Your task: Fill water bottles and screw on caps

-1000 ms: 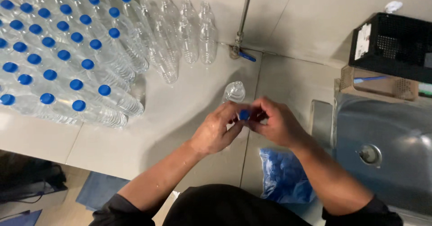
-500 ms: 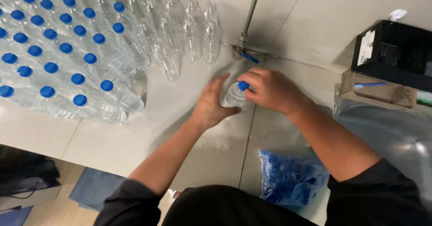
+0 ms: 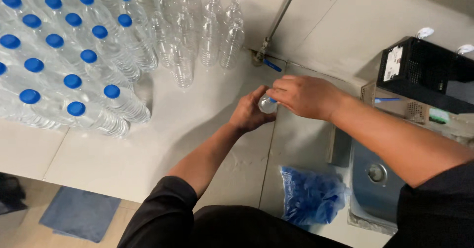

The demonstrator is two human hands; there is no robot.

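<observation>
Steadily, the left hand (image 3: 249, 114) wraps the clear ribbed plastic bottle (image 3: 267, 105) standing on the pale counter (image 3: 148, 154), while the right hand (image 3: 303, 96) closes its fingertips over what seems a blue screw cap. Best keep the thin, yielding bottle upright and gripped low while twisting squarely.

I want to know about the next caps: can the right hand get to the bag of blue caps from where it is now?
Probably yes. The right hand is busy on the bottle, but the bag of blue caps lies open on the counter below it, with nothing between them.
</observation>
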